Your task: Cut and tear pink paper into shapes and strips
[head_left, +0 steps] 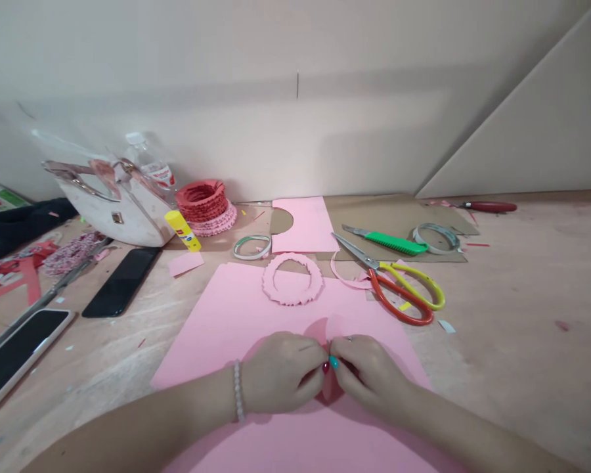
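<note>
Over a large pink paper sheet (236, 315), my two hands meet fingertip to fingertip. A small piece of pink paper (333, 326) is pinched between them, seen nearly edge-on; most of it is hidden by the fingers. My left hand (288, 371), with a beaded bracelet at the wrist, is closed on its left side. My right hand (372, 374) is closed on its right side. Just beyond the hands lies a pink paper ring (268, 279) with a jagged outer edge. Scissors (372, 263) with one red and one yellow handle lie open at the right.
Behind lie a pink sheet with a curved cutout (308, 223), cardboard (374, 210), a green cutter knife (394, 242) and tape rolls (436, 238). At left are a glue stick (183, 231), stacked red rings (201, 200), a handbag (123, 210), a bottle (152, 167) and phones (122, 282).
</note>
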A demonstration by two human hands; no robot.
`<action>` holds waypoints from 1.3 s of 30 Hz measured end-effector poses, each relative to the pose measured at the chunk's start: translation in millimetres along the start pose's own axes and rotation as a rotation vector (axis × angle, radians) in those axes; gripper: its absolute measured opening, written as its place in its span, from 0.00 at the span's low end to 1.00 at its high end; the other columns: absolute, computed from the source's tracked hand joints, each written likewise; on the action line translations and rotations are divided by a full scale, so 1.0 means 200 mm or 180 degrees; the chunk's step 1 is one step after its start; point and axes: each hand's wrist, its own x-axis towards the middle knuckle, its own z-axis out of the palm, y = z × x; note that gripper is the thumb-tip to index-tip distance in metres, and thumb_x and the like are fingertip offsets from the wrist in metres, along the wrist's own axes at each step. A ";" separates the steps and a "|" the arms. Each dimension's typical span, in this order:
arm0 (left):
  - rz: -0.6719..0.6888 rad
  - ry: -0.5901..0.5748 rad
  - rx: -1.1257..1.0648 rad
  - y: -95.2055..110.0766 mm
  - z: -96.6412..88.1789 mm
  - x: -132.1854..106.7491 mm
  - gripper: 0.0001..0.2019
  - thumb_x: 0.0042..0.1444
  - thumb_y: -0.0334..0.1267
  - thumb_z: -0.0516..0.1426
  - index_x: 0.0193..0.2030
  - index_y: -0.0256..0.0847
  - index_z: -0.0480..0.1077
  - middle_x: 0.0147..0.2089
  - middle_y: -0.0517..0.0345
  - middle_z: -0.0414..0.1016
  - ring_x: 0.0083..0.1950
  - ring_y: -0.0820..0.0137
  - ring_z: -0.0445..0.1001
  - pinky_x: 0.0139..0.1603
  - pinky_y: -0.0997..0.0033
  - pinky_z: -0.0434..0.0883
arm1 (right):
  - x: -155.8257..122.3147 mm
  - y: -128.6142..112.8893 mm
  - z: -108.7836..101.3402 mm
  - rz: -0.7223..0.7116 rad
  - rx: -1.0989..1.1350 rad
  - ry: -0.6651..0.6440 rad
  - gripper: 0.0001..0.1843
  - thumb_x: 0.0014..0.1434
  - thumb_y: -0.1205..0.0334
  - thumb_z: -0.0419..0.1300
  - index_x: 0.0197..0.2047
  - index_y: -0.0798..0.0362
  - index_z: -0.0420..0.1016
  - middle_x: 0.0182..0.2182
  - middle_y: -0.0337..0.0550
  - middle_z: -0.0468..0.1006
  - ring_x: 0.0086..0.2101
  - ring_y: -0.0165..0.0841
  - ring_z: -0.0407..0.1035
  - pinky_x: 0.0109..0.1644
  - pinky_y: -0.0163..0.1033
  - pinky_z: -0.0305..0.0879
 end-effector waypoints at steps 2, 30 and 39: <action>0.0000 -0.0125 0.0059 0.00 -0.01 0.00 0.06 0.55 0.30 0.45 0.29 0.40 0.59 0.27 0.61 0.67 0.27 0.73 0.66 0.29 0.73 0.62 | 0.00 0.00 0.00 0.0028 0.0022 -0.0024 0.10 0.51 0.73 0.45 0.23 0.50 0.51 0.16 0.32 0.60 0.18 0.26 0.50 0.23 0.33 0.46; -0.0001 -0.0518 0.0002 0.00 -0.03 0.01 0.05 0.56 0.29 0.46 0.30 0.40 0.59 0.30 0.61 0.68 0.30 0.72 0.67 0.32 0.72 0.63 | 0.02 -0.01 -0.02 0.0080 0.0168 -0.0112 0.10 0.51 0.73 0.43 0.23 0.50 0.51 0.16 0.32 0.58 0.18 0.26 0.50 0.23 0.32 0.48; 0.0044 -0.0526 -0.0012 -0.01 -0.03 0.01 0.05 0.56 0.30 0.46 0.30 0.40 0.59 0.30 0.61 0.69 0.30 0.73 0.67 0.32 0.73 0.61 | 0.01 -0.01 -0.02 0.0021 -0.0004 -0.0088 0.10 0.52 0.72 0.44 0.22 0.50 0.52 0.15 0.32 0.60 0.18 0.26 0.51 0.23 0.33 0.47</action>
